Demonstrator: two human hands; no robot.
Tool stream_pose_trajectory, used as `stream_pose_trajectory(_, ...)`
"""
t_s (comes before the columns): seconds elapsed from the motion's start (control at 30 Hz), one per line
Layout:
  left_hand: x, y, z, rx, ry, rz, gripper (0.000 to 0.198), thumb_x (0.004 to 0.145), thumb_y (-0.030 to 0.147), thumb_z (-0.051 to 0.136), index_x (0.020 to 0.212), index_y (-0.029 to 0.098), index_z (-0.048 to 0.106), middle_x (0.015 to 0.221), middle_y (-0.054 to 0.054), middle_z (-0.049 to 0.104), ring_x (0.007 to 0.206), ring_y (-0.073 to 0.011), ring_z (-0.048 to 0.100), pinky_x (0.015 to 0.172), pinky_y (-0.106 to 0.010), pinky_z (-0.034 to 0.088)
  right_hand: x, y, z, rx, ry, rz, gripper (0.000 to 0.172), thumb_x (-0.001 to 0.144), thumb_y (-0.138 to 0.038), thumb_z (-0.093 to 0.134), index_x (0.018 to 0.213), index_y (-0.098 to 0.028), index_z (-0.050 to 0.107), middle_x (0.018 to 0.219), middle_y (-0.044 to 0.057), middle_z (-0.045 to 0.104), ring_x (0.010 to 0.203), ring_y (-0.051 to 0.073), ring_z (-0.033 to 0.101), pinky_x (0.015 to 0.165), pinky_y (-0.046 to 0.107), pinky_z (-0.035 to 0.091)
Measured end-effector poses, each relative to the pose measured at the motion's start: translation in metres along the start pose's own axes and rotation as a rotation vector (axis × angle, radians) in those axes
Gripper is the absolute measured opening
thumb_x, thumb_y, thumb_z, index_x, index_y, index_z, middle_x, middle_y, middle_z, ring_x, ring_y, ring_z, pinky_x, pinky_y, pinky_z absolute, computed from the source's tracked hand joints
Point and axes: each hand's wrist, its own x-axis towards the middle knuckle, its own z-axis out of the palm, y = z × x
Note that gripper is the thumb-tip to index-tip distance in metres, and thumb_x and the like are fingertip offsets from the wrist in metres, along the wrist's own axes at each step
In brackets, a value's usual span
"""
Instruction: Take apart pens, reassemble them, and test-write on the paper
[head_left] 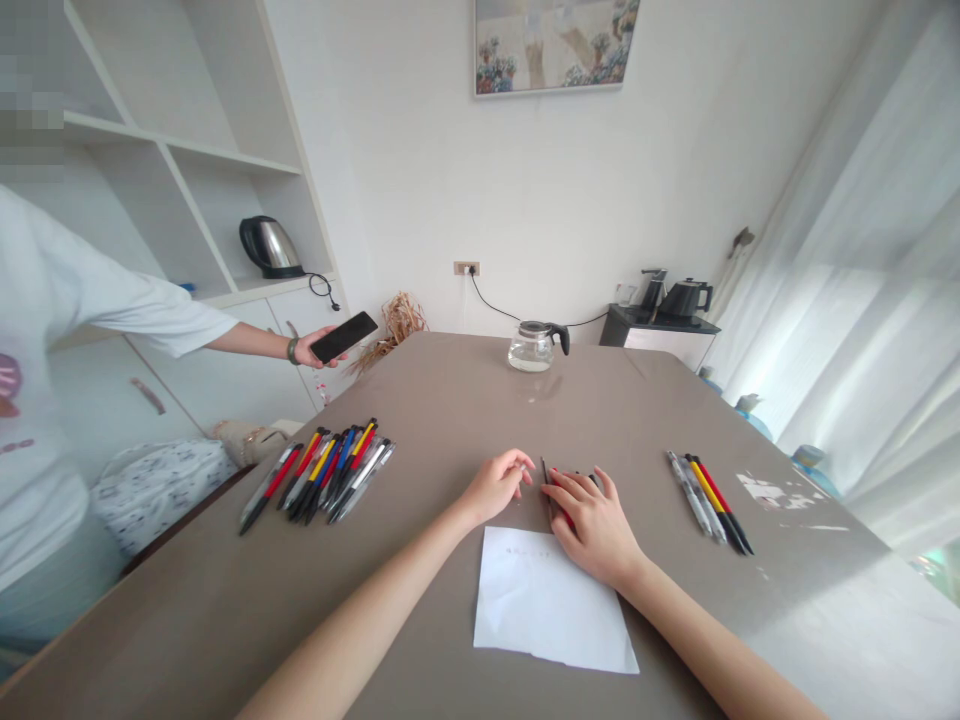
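My left hand [498, 487] hovers just above the table, left of the pens, its fingers loosely curled and apart. No object shows clearly in it. My right hand [592, 522] lies palm down with fingers spread over a few pens, largely hidden beneath it. A thin dark pen [544, 468] sticks out past its index finger, and a bit of red pen [568, 521] shows under the palm. Below both hands lies a sheet of white paper [551, 610] with faint writing near its top edge; my right wrist overlaps its upper right side.
A pile of several pens [322, 475] lies at the left, and a smaller row of pens [711, 500] at the right. A glass pot [531, 347] with clear liquid stands at the far end. At left, another person's hand [311, 347] holds a phone [345, 337] over the table's edge.
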Motion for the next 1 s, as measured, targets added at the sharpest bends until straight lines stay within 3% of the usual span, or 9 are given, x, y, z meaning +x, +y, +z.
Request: stream_pose_trajectory(1.0,-0.0016,0.0014,0.0,0.136,-0.001,0.018,0.026,0.08,0.028,0.032,0.089,0.018,0.054,0.069,0.002,0.056,0.05,-0.0068,0.046,0.053,-0.02,0.038,0.0003,-0.0015,-0.0005,0.004,-0.009,0.022,0.033,0.078,-0.023,0.035,0.104,-0.024,0.055,0.118,0.003,0.05,0.106,0.021,0.042,0.098,0.046,0.013)
